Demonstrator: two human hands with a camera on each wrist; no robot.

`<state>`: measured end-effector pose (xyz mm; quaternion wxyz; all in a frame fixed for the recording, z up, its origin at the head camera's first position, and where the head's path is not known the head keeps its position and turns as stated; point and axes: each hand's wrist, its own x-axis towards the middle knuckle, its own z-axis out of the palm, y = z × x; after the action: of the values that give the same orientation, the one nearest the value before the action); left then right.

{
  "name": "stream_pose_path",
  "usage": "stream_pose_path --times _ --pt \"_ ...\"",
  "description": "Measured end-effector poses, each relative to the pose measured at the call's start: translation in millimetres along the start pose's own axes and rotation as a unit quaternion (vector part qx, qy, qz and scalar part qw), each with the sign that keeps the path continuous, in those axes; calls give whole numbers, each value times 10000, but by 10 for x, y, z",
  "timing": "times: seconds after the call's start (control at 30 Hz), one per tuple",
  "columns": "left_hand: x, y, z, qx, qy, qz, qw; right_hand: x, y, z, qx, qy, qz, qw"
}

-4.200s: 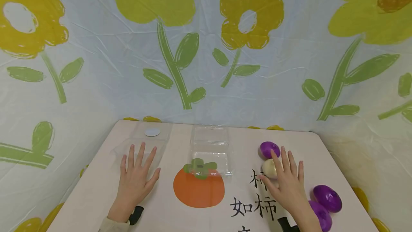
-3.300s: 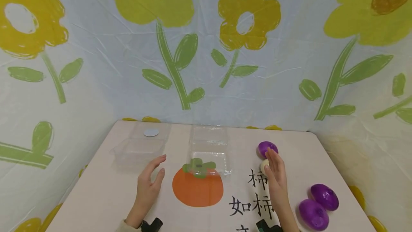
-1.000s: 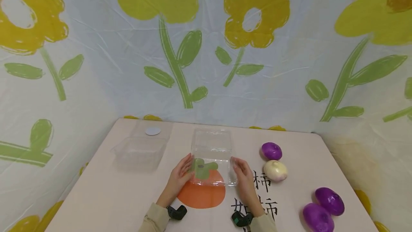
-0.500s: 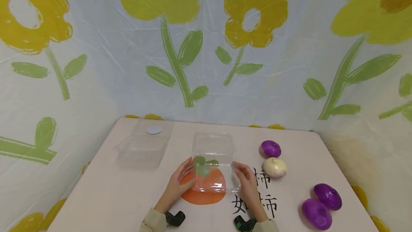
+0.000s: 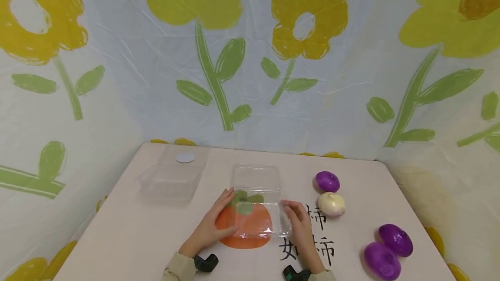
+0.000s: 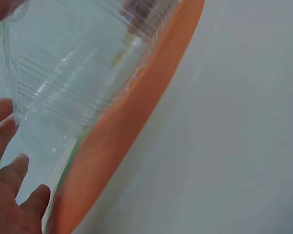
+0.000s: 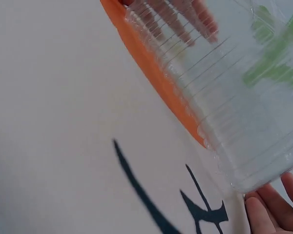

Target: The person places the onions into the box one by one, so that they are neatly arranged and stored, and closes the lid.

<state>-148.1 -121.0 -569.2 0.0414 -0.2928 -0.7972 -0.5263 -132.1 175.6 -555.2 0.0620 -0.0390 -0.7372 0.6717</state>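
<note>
A clear container sits over the persimmon print, seemingly at the positioning step, with the left hand, fingers apart, at the print's left, the right hand clamped on its right rim, the next move likely needing level release, and purple onions farther right.

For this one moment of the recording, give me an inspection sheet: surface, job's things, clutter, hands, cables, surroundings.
Surface: pale pinkish tabletop, printed with an orange persimmon and black characters.
Job's things: clear plastic rectangular clamshell container, lid open away from the person; no contents visible.
Clutter: second clear plastic container, left; shiny purple rounded onion beside a cream rounded onion, right; two more purple onions nearer.
Hands: left hand against the clamshell's left side; right hand gripping its right.
Cables: nothing seen.
Surroundings: white flower-printed sheeting, back and sides.
</note>
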Motion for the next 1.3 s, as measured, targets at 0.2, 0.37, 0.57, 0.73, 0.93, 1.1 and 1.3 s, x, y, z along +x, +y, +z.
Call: stream_pose_path --times 0.2,0.37,0.57,0.73,0.93,1.1,1.3 --pt "20 -59 -30 212 -132 202 9995 30 -6 -75 -79 -187 -143 9997" --pt "30 -48 -46 160 -107 238 9995 77 38 -108 285 -73 -460 9985" --pt "7 -38 -63 15 -96 36 9999 68 47 -134 765 727 -1632 9809" --pt "5 -31 -36 -100 -109 -16 9999 85 -32 -282 461 1748 -2642 9474" --pt "13 -23 -5 -148 -107 -96 9998 133 -185 -486 122 3201 -3230 8905" --pt "31 188 -48 -259 -100 47 9996 130 -281 -603 -305 4040 -3290 8530" --pt "59 395 -135 -441 -62 -40 9990 268 22 -770 -860 3722 -2093 9001"
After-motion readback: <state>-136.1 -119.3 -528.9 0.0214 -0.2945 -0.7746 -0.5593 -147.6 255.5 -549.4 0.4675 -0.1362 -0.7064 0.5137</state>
